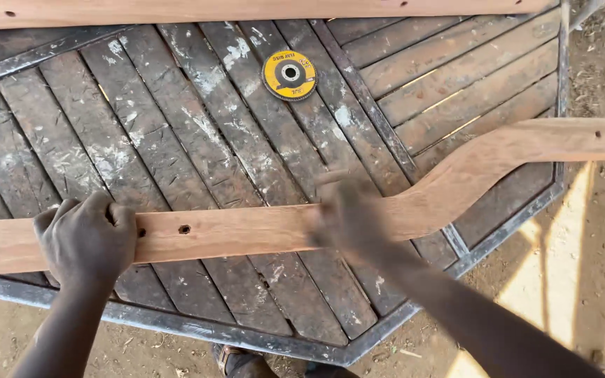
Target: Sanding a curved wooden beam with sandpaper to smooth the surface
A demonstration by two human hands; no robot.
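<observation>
The left hand (pixel 87 238) is clenched around a long curved wooden piece (pixel 260 227) lying across the table (pixel 197 140) near its front edge. The blurred right hand (pixel 350 213) presses on that piece midway; its grip is unclear. A yellow disc (pixel 289 74) lies toward the far edge.

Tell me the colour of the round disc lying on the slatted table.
Yellow disc with a black centre; head view.
</observation>
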